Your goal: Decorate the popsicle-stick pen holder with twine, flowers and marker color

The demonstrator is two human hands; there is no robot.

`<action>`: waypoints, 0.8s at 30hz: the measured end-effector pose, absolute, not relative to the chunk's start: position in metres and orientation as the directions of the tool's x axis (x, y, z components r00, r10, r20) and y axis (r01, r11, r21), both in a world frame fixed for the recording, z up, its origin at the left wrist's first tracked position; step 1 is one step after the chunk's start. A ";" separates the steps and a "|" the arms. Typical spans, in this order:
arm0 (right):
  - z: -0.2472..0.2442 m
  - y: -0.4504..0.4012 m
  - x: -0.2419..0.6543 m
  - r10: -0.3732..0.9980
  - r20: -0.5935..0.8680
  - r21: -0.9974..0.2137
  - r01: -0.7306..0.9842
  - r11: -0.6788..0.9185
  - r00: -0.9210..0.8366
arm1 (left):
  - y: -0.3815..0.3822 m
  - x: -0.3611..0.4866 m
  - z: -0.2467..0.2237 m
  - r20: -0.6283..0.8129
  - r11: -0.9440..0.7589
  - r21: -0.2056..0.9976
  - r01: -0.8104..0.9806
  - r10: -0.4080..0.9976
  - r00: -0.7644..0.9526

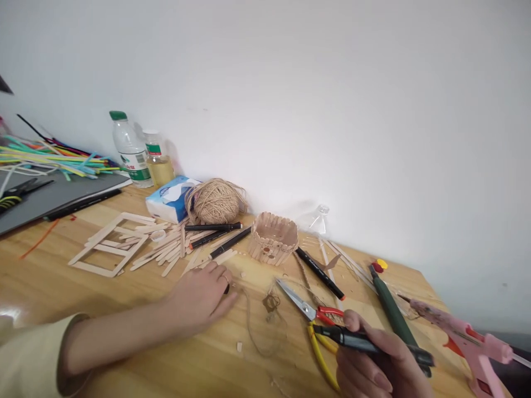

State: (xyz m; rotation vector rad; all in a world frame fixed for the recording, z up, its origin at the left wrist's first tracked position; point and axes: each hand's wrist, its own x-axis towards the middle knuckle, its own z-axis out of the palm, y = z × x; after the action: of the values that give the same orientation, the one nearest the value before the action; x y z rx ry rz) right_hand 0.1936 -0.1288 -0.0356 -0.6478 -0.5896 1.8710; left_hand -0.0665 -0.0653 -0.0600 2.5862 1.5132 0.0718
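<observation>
- Head view. Clock directions use the stick basket (274,239) as the dial centre; 12 o'clock points to the wall.
- Right hand (375,359): between 4 and 5 o'clock. Fingers close around a black marker (359,340); its narrow end points toward the left hand side.
- Left hand (201,298): 8 o'clock, palm down, fingers curled and close together. It holds a small black piece (226,289), possibly a marker cap; motion blur limits the reading.
- Scissors (305,308): 5 o'clock, lying on the wooden table (174,365), with red and yellow handles beside the right hand.
- Green tool (392,309): 4 o'clock. Pink glue gun (464,331): farther out, also near 4 o'clock.
- Twine ball (218,202): 10 o'clock, next to the blue-and-white tissue pack (170,200).
- Stick frame (110,245): 9 o'clock, with loose craft sticks (166,249) between it and the basket.
- Two bottles (135,157): 10 o'clock, upright near the wall.
</observation>
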 end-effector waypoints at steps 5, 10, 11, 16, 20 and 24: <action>-0.040 -0.119 0.190 0.882 -0.168 -0.452 -0.761 -0.465 -0.440 | -0.057 -0.067 -0.073 -0.027 -0.470 0.097 0.877 0.880 0.475; -0.041 -0.113 0.186 0.854 -0.147 -0.306 -0.798 -0.519 -0.499 | -0.055 -0.071 -0.068 -0.050 -0.457 0.165 0.874 0.881 0.470; -0.041 -0.112 0.186 0.850 -0.145 -0.295 -0.798 -0.525 -0.506 | -0.053 -0.072 -0.067 -0.008 -0.470 0.166 0.867 0.879 0.477; -0.040 -0.110 0.185 0.860 -0.172 -0.317 -0.800 -0.509 -0.480 | -0.023 -0.073 -0.050 0.320 -0.663 0.134 0.736 0.732 0.602; -0.037 -0.107 0.183 0.897 -0.173 -0.430 -0.788 -0.441 -0.407 | 0.011 -0.059 -0.031 0.272 -0.769 0.172 0.616 0.638 0.720; -0.034 -0.104 0.184 0.945 -0.154 -0.585 -0.744 -0.321 -0.287 | 0.037 -0.046 -0.026 0.141 -0.790 0.256 0.558 0.601 0.787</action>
State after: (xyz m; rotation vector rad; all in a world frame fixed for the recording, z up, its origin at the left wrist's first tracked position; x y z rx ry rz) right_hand 0.1841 -0.1042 -0.0336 -0.5787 -0.4890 1.8392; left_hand -0.0461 0.0367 -0.0263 2.7771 0.9108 0.3195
